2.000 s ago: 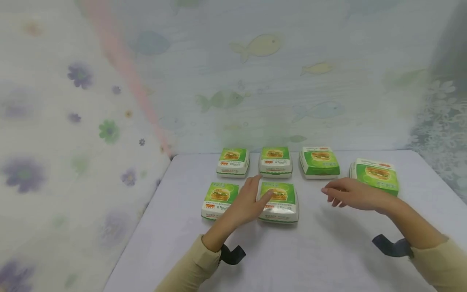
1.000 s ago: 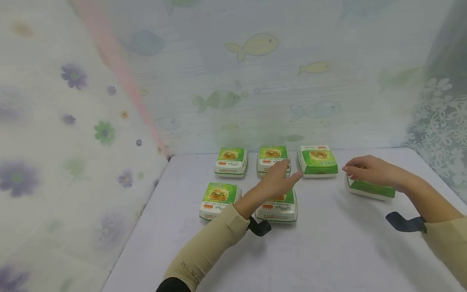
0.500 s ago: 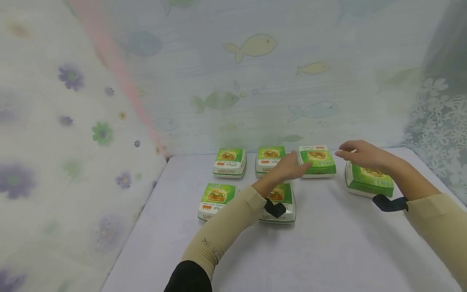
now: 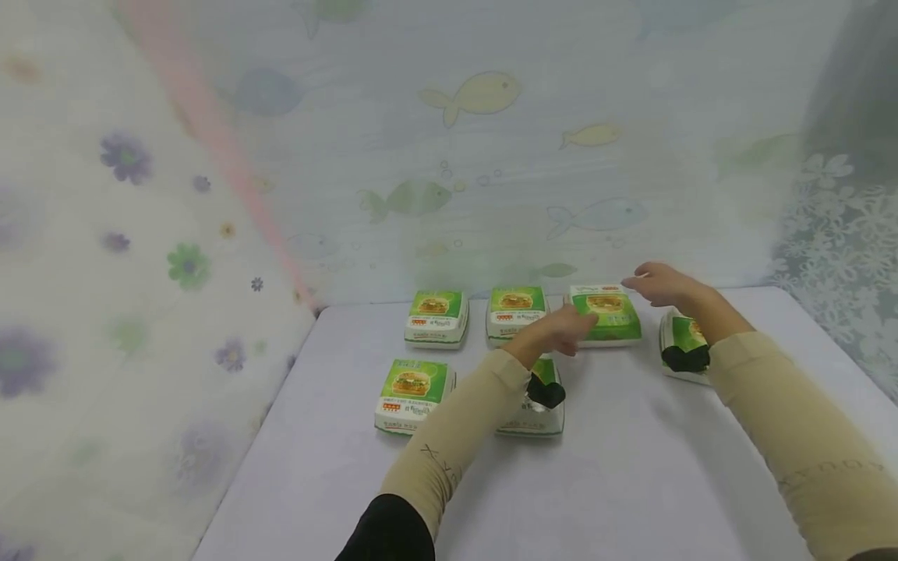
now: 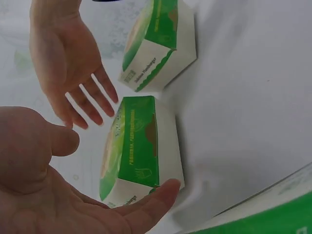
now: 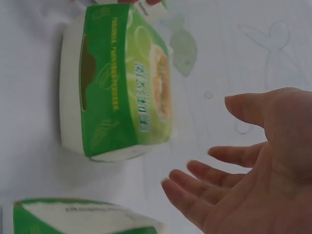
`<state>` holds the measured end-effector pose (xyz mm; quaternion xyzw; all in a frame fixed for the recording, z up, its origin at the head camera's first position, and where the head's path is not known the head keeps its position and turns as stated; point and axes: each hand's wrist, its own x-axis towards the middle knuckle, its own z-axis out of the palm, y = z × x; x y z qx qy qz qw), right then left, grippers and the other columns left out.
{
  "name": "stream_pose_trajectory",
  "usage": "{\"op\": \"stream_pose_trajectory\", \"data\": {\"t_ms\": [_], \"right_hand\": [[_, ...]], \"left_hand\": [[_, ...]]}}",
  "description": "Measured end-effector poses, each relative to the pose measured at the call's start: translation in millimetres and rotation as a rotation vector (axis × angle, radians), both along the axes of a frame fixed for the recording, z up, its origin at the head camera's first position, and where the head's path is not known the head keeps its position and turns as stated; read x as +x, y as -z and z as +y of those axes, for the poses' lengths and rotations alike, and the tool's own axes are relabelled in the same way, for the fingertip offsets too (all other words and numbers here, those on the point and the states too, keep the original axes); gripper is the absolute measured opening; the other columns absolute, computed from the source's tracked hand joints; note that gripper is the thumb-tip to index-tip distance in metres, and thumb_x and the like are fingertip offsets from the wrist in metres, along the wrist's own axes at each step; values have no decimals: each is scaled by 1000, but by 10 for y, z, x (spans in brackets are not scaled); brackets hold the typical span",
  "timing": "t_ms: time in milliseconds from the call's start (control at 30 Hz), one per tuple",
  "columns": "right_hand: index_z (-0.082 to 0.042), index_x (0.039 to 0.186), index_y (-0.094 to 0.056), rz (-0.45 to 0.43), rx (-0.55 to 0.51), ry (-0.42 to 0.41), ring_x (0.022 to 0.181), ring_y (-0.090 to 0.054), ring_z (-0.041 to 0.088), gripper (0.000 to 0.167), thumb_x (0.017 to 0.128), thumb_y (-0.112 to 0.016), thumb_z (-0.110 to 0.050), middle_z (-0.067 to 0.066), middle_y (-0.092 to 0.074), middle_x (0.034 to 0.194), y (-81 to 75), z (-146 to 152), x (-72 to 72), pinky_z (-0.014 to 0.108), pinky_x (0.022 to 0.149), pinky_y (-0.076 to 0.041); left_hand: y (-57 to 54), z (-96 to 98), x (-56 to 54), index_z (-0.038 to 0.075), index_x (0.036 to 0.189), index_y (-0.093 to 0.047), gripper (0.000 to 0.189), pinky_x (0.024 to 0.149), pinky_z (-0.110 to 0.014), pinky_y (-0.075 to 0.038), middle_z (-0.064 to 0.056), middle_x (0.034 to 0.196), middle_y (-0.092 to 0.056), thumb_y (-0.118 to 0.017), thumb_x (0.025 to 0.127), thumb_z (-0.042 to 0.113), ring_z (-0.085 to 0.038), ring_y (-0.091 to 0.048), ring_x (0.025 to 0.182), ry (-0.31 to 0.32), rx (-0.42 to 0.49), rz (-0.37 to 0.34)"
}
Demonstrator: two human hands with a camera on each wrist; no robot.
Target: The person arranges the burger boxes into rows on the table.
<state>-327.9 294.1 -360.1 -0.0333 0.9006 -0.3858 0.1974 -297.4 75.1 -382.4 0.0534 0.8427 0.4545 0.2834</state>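
Observation:
In the head view, a green-and-white burger box (image 4: 609, 331) sits in the back row, third from the left. My left hand (image 4: 561, 329) is at its left front, fingers extended. Above its right rear corner hovers my right hand (image 4: 662, 284). The left wrist view shows the left palm turned up, a fingertip (image 5: 168, 190) at the near end of this box (image 5: 139, 141); contact is unclear. Seen from the right wrist, my right hand (image 6: 248, 180) has spread, relaxed fingers, apart from the box (image 6: 107, 83). Neither hand holds anything.
Two more burger boxes, a left one (image 4: 436, 319) and a middle one (image 4: 515, 312), stand in the back row. In front are another box (image 4: 414, 393) and one partly behind the left wrist (image 4: 533, 421). A right box (image 4: 677, 331) is partly covered by the right arm. Patterned curtains (image 4: 414, 140) hang behind.
My left hand has moved right and forward from the front middle box to the third back box. My right hand has gone over the right box, then left towards that same back box.

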Motion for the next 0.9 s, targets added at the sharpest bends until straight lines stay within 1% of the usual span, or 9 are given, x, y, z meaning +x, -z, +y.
{"op": "stream_pose_trajectory", "data": {"t_ms": [133, 200, 300, 433, 533, 600, 767, 867, 900], "right_hand": [[18, 154, -3, -33, -8, 30, 145, -22, 57, 76, 111, -38, -35, 42, -6, 158, 110, -35, -76, 62, 115, -33], [17, 155, -2, -43, -23, 39, 146, -18, 56, 78, 111, -38, -37, 41, -4, 160, 161, -46, -108, 61, 116, -32], [16, 155, 0, -61, -50, 45, 148, -15, 56, 78, 111, -37, -36, 41, -2, 160, 233, -51, -140, 62, 116, -30], [13, 157, -1, -80, -111, 44, 149, -13, 54, 72, 111, -36, -30, 39, -2, 161, 312, -48, -160, 64, 117, -27], [11, 158, -4, -82, -149, 39, 148, -16, 53, 69, 111, -37, -27, 39, -5, 162, 354, -41, -171, 64, 117, -26], [10, 158, -6, -83, -159, 40, 147, -21, 52, 67, 111, -37, -26, 39, -8, 161, 378, -35, -180, 64, 117, -26], [10, 158, -14, -74, -124, 23, 143, -29, 50, 62, 109, -38, -20, 40, -11, 160, 400, -25, -196, 63, 115, -31], [14, 155, -17, -36, -76, -21, 142, -30, 52, 59, 108, -37, -16, 42, -14, 158, 376, -16, -195, 63, 112, -36], [15, 153, -19, -9, -40, -37, 141, -31, 54, 59, 108, -38, -17, 43, -17, 156, 368, -15, -196, 62, 110, -38]], "left_hand": [[32, 64, -20, 0, 157, -31, 60, 96, -41, -56, -16, 151, -45, -47, 110, 34, -36, -63, 115, -27, 5, -50], [56, 89, -36, 1, 157, -32, 60, 95, -41, -56, -16, 150, -46, -48, 109, 34, -36, -64, 113, -45, 6, -60], [97, 121, -56, 0, 156, -32, 59, 93, -41, -57, -18, 148, -47, -49, 109, 33, -37, -65, 110, -54, 17, -70], [141, 148, -61, -2, 152, -37, 55, 92, -43, -58, -18, 138, -51, -48, 110, 31, -38, -66, 107, -66, 17, -70], [169, 160, -64, -3, 149, -42, 51, 92, -43, -57, -17, 130, -55, -48, 110, 29, -37, -66, 106, -77, 11, -61], [189, 164, -71, -4, 147, -45, 49, 93, -43, -57, -17, 123, -57, -48, 109, 27, -36, -66, 105, -81, 12, -58], [231, 161, -95, -7, 141, -49, 42, 95, -44, -56, -17, 111, -59, -50, 107, 16, -37, -66, 107, -65, 32, -65], [233, 185, -142, -7, 139, -51, 39, 93, -43, -57, -15, 106, -59, -50, 105, 12, -36, -67, 104, -64, 4, -56], [234, 194, -173, -6, 136, -53, 36, 89, -40, -58, -14, 103, -59, -50, 105, 12, -34, -68, 100, -52, -23, -37]]}}
